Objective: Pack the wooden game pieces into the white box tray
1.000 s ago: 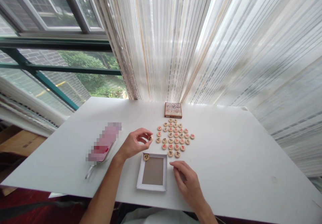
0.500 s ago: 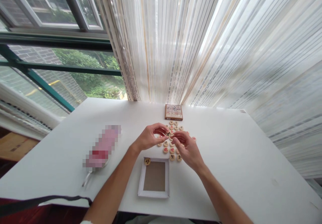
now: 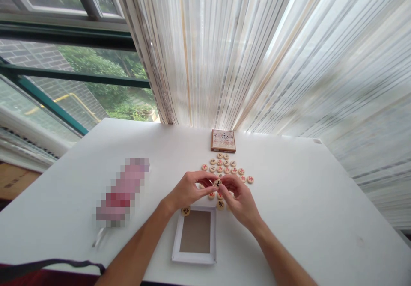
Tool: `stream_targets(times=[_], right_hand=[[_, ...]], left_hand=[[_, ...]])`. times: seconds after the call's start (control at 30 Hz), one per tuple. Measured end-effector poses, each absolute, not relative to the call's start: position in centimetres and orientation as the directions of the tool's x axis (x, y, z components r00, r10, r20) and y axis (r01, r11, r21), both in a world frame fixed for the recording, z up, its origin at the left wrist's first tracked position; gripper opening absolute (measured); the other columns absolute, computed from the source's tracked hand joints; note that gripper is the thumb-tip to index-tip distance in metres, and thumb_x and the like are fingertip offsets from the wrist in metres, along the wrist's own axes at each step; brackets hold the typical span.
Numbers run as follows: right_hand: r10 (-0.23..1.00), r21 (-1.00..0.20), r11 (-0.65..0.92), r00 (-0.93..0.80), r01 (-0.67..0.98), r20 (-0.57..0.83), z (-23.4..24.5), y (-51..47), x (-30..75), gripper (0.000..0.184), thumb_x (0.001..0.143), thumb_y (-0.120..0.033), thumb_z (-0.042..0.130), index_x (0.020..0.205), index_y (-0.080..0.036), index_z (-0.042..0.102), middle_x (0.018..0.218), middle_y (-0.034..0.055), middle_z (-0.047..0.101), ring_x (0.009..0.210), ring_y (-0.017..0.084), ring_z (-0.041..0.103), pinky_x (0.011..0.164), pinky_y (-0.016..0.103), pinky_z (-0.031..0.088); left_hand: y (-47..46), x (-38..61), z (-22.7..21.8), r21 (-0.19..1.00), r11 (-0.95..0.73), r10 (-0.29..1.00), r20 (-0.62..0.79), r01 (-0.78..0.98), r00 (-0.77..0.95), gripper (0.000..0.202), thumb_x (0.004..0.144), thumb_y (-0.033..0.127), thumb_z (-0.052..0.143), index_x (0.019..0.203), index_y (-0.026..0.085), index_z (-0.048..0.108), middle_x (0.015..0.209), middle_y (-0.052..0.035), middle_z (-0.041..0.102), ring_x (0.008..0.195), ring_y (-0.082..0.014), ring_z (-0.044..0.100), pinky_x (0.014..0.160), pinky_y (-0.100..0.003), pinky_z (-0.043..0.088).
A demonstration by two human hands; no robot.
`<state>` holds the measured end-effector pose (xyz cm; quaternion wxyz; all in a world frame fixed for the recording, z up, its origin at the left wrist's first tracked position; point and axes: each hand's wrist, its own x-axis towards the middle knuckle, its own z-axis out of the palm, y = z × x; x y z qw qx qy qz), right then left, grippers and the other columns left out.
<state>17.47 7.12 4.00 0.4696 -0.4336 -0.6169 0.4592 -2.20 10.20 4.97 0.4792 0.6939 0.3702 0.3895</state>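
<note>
My left hand and my right hand meet over rows of round wooden Chinese chess pieces. Thumb and fingertips of both pinch one piece with a black character, its face turned toward me. Beneath and beyond my hands lie several more pieces with red or black characters, such as a red one at the right end. My fingers hide part of the rows. Nearer to me is a shallow white box tray, with a black-marked piece on its far left corner.
Behind the pieces lies a flat box lid with printed writing. A blurred pink object rests on the white table to the left. String curtains and a window stand beyond the table's back edge; a dark strap crosses the front left.
My right hand has closed in on the black-marked piece, which both hands now hold. The hands sit slightly lower in view, and the camera view has shifted a little.
</note>
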Motion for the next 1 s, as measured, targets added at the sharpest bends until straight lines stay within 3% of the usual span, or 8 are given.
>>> stream_targets(times=[0.4, 0.67, 1.0], right_hand=[[0.936, -0.921, 0.330, -0.198, 0.206, 0.291, 3.2, 6.7, 17.9, 0.022, 0.095, -0.026, 0.059, 0.117, -0.024, 0.059, 0.097, 0.0050, 0.066, 0.082, 0.018, 0.066, 0.075, 0.031, 0.057], [0.922, -0.860, 0.387, -0.164, 0.332, 0.351, 3.2, 6.5, 17.9, 0.022, 0.095, -0.024, 0.058, 0.117, -0.025, 0.060, 0.094, 0.0055, 0.067, 0.079, 0.019, 0.066, 0.072, 0.033, 0.057], [0.877, -0.791, 0.481, -0.208, 0.378, 0.433, 3.5, 6.2, 18.4, 0.028, 0.094, -0.019, 0.059, 0.121, -0.028, 0.060, 0.101, 0.0054, 0.067, 0.083, 0.019, 0.066, 0.077, 0.034, 0.055]], left_hand=[[10.1, -1.9, 5.6, 0.943, -0.271, 0.879, 0.160, 0.192, 0.450, 0.035, 0.084, 0.036, 0.073, 0.114, 0.017, 0.071, 0.096, -0.0066, 0.074, 0.082, -0.0170, 0.068, 0.074, -0.026, 0.056], [10.1, -1.9, 5.4, 0.935, -0.291, 0.875, 0.174, 0.204, 0.453, 0.035, 0.086, 0.034, 0.071, 0.117, 0.017, 0.070, 0.103, -0.0083, 0.074, 0.086, -0.0188, 0.069, 0.082, -0.031, 0.057], [9.9, -2.0, 5.6, 0.955, -0.247, 0.873, 0.146, 0.163, 0.465, 0.032, 0.083, 0.032, 0.074, 0.112, 0.017, 0.070, 0.094, -0.0057, 0.075, 0.080, -0.0172, 0.069, 0.078, -0.029, 0.058]])
